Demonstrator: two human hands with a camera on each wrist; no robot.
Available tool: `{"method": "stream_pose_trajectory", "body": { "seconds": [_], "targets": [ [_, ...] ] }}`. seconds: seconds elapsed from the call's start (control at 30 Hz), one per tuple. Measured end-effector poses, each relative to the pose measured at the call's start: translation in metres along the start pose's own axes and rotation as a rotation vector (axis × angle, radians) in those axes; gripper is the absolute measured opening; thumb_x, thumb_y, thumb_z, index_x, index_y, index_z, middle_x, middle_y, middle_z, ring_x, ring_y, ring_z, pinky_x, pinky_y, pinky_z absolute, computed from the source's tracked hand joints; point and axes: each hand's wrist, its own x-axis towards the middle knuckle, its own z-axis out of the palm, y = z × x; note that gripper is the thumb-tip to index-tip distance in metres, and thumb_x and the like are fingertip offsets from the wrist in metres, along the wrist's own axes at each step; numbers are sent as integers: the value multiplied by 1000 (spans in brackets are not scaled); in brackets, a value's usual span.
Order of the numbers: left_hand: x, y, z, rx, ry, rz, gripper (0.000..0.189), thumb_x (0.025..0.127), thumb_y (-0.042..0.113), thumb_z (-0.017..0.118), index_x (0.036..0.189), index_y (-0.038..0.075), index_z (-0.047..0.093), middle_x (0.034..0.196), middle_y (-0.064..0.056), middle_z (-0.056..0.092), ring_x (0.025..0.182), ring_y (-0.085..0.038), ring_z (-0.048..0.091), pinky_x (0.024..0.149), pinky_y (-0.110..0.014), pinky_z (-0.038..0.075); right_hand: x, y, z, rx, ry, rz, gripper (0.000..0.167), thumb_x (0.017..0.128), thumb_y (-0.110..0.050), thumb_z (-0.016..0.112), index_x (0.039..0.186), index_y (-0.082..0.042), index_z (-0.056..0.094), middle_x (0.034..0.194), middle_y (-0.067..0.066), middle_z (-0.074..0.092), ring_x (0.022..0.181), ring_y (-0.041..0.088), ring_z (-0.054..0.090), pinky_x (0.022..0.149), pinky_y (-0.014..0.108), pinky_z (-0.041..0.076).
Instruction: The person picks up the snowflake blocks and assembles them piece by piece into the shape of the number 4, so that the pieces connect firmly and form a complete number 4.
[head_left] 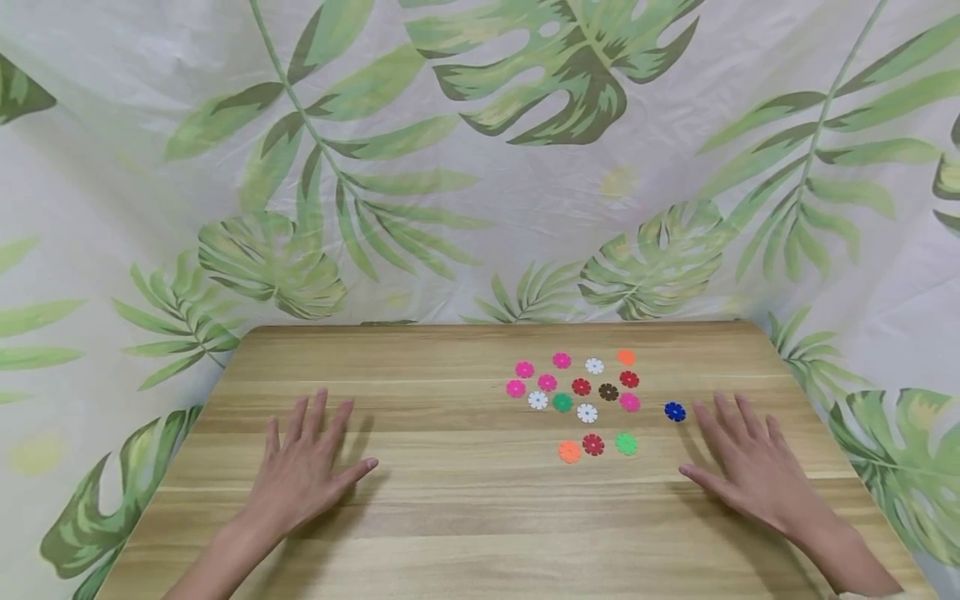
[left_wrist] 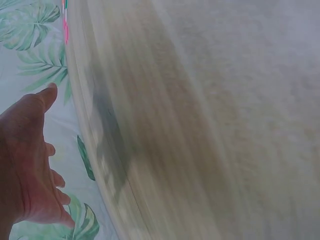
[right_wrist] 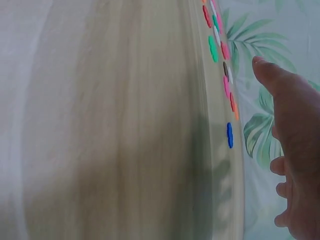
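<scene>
My left hand (head_left: 303, 467) hovers palm down over the left part of the table with fingers spread, holding nothing; its shadow falls on the wood. On the right side my right hand (head_left: 753, 471) is held the same way, fingers extended and nothing in its grasp. Closest to its fingertips lies a dark blue notched plastic disc (head_left: 675, 412). Farther left is a loose group of several similar discs, among them a bright green disc (head_left: 626, 443), a brown disc (head_left: 608, 392), an orange disc (head_left: 569, 452) and a white disc (head_left: 587, 413). In the right wrist view the blue disc (right_wrist: 230, 135) appears edge-on.
The wooden table (head_left: 435, 517) has rounded far corners. Behind it and along both sides hangs a pale cloth (head_left: 525, 192) printed with green leaves. Pink discs, such as one pink disc (head_left: 524, 369), lie toward the table's far edge.
</scene>
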Motion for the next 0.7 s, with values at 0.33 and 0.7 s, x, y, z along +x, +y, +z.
{"method": "stream_pose_trajectory", "body": {
  "seconds": [0.33, 0.7],
  "targets": [
    [20, 13, 4, -63, -10, 49, 93, 96, 71, 62, 165, 13, 37, 170, -29, 24, 156, -52, 22, 122, -76, 17, 20, -16, 3, 9, 15, -60, 92, 95, -61, 69, 165, -9, 37, 170, 27, 26, 160, 46, 13, 125, 74, 9],
    [41, 29, 7, -109, -24, 80, 90, 97, 67, 64, 163, 11, 40, 168, -30, 28, 156, -53, 23, 123, -74, 18, 39, -32, 6, 5, 10, -99, 93, 94, -65, 68, 163, -9, 41, 170, 26, 29, 157, 50, 22, 125, 73, 15]
  ]
}}
